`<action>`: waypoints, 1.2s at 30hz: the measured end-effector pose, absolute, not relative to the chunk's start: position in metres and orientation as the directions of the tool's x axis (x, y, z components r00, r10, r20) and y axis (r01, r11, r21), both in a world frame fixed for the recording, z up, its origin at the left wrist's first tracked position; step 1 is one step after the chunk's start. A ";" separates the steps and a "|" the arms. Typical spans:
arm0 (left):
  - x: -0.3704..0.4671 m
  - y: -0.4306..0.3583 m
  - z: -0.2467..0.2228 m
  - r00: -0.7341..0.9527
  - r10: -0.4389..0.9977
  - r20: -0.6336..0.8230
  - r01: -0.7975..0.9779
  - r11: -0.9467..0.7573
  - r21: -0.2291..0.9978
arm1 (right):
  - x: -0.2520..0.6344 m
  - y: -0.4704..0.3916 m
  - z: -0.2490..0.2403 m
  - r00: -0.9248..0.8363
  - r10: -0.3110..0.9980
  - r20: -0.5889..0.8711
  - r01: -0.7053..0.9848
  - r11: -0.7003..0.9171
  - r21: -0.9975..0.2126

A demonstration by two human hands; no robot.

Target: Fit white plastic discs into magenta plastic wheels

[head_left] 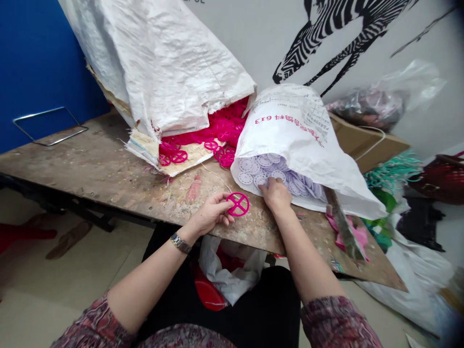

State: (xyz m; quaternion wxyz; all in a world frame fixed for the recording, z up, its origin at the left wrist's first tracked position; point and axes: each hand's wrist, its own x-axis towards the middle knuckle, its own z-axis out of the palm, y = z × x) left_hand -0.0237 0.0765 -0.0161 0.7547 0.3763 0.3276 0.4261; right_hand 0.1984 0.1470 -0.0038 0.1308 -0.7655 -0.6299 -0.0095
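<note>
My left hand [213,212] pinches a bright pink spoked plastic ring [238,204] between thumb and fingers, just above the table's front edge. At the mouth of the right white sack [290,121], my right hand [277,194] has its fingers curled down onto the pile of pale lavender discs [266,166]. The fingertips close at the edge of one disc, partly hidden by the hand. Further back, a larger white sack [174,72] lies tipped open, and many pink spoked rings [224,128] spill from it onto the table.
The worn wooden table [90,164] carries a long blade-like strip [346,227] and a pink scrap at right. Under the front edge, a white bag [232,275] with red contents hangs near my knees. A cardboard box [362,140] and turquoise strands [393,171] are behind, right.
</note>
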 end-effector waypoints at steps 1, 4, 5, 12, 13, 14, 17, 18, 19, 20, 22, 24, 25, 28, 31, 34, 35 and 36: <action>-0.024 0.076 -0.016 0.418 0.891 -0.176 -0.397 0.353 0.847 | 0.198 0.148 -0.004 0.215 0.959 0.184 0.965 -0.179 -0.192; -0.023 0.076 -0.015 0.409 0.895 -0.180 -0.403 0.354 0.844 | 0.199 0.148 -0.005 0.241 0.946 0.217 0.944 -0.176 -0.281; -0.023 0.076 -0.015 0.409 0.895 -0.178 -0.407 0.354 0.842 | 0.201 0.147 -0.005 0.249 0.941 0.231 0.931 -0.167 -0.325; -0.023 0.073 -0.012 0.386 0.906 -0.172 -0.410 0.336 0.848 | 0.213 0.129 0.005 0.278 0.914 0.295 0.829 -0.073 -0.554; -0.023 0.073 -0.013 0.386 0.907 -0.168 -0.409 0.332 0.850 | 0.212 0.123 0.007 0.276 0.914 0.299 0.805 -0.050 -0.591; -0.022 0.073 -0.013 0.387 0.907 -0.164 -0.408 0.328 0.852 | 0.211 0.116 0.009 0.274 0.914 0.300 0.764 -0.018 -0.645; -0.022 0.073 -0.015 0.375 0.915 -0.148 -0.406 0.306 0.861 | 0.200 0.091 0.014 0.255 0.932 0.256 0.512 0.094 -0.854; -0.021 0.073 -0.015 0.367 0.920 -0.141 -0.402 0.293 0.868 | 0.196 0.083 0.016 0.238 0.944 0.228 0.410 0.115 -0.905; -0.021 0.072 -0.016 0.359 0.924 -0.131 -0.394 0.278 0.876 | 0.191 0.075 0.017 0.219 0.955 0.199 0.329 0.120 -0.937; -0.020 0.071 -0.016 0.354 0.928 -0.120 -0.386 0.262 0.885 | 0.187 0.067 0.018 0.200 0.965 0.172 0.282 0.111 -0.953; -0.018 0.066 -0.015 0.356 0.929 -0.102 -0.368 0.239 0.898 | 0.178 0.054 0.019 0.178 0.975 0.132 0.239 0.087 -0.967; -0.016 0.060 -0.014 0.368 0.926 -0.085 -0.362 0.227 0.904 | 0.172 0.044 0.018 0.168 0.979 0.118 0.235 0.077 -0.969; -0.014 0.057 -0.013 0.377 0.923 -0.073 -0.363 0.220 0.905 | 0.169 0.040 0.017 0.164 0.979 0.120 0.245 0.077 -0.966; -0.010 0.046 -0.009 0.399 0.916 -0.033 -0.359 0.189 0.914 | 0.163 0.029 0.015 0.144 0.979 0.141 0.346 0.084 -0.935; -0.009 0.038 -0.006 0.394 0.919 -0.008 -0.318 0.144 0.937 | 0.161 0.018 0.016 0.110 0.978 0.176 0.511 0.096 -0.854; -0.011 0.033 -0.006 0.392 0.920 0.019 -0.287 0.103 0.953 | 0.160 0.009 0.018 0.116 0.968 0.223 0.564 0.121 -0.817; -0.011 0.032 -0.007 0.394 0.919 0.025 -0.285 0.096 0.954 | 0.160 0.007 0.019 0.125 0.963 0.237 0.548 0.132 -0.826; -0.012 0.031 -0.008 0.397 0.917 0.030 -0.285 0.092 0.954 | 0.160 0.006 0.019 0.131 0.961 0.245 0.519 0.145 -0.843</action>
